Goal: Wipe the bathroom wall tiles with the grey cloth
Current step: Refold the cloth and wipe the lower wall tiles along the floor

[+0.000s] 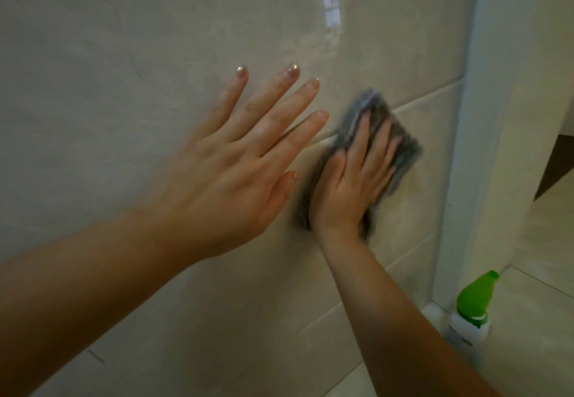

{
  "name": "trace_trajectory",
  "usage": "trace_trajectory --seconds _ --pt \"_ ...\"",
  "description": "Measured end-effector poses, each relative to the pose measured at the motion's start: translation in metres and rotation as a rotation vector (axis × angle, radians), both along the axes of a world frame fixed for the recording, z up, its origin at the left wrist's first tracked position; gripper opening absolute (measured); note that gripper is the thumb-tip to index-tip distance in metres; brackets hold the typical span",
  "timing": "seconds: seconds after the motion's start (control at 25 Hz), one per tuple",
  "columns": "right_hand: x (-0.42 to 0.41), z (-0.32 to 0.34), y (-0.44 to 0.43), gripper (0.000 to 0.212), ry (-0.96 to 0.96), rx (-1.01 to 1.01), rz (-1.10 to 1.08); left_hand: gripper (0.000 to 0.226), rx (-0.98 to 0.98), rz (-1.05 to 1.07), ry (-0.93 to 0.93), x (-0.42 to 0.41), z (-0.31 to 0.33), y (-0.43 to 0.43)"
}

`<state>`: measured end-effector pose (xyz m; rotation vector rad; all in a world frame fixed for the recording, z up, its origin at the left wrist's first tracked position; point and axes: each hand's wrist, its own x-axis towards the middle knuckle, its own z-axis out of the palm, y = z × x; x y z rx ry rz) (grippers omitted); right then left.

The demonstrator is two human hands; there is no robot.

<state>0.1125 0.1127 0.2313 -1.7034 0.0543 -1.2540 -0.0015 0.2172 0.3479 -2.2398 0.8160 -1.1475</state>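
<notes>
Grey cloth (403,145) flat on beige wall tiles (124,55) across a grout line, right hand (351,185) pressing it with straight fingers, left hand (236,160) spread flat just beside, green-capped bottle (472,306) on floor below.

A home bathroom; glossy beige wall tiles (124,86); green-capped cleaner bottle (470,309) on floor.

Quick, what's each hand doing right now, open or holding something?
Left hand: open, fingers straight and spread over the wall tiles.
Right hand: open, straight fingers pressing the grey cloth against the tiles.
</notes>
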Motion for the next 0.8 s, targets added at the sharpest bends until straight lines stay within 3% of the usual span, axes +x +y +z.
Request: trace_trajectory --seconds 0.12,0.28,0.36,0.6,0.8 --pt "0.026 0.009 -0.023 0.055 -0.063 -0.036 -0.035 0.053 0.013 0.013 0.001 0.001 0.000 0.002" --pt "0.038 -0.057 -0.051 0.068 0.268 0.229 -0.021 0.054 -0.004 0.021 0.037 0.000 -0.013 0.000" --pt "0.024 -0.068 -0.041 0.073 0.369 0.260 0.031 0.055 -0.006 0.006 0.055 0.003 -0.021 -0.008" --pt "0.061 0.025 -0.068 0.061 0.021 0.016 0.005 0.053 0.000 -0.034 0.041 0.018 -0.016 -0.028" --pt "0.092 -0.028 -0.110 0.074 0.197 0.177 0.005 0.053 0.008 -0.032 0.076 0.023 -0.025 -0.030"
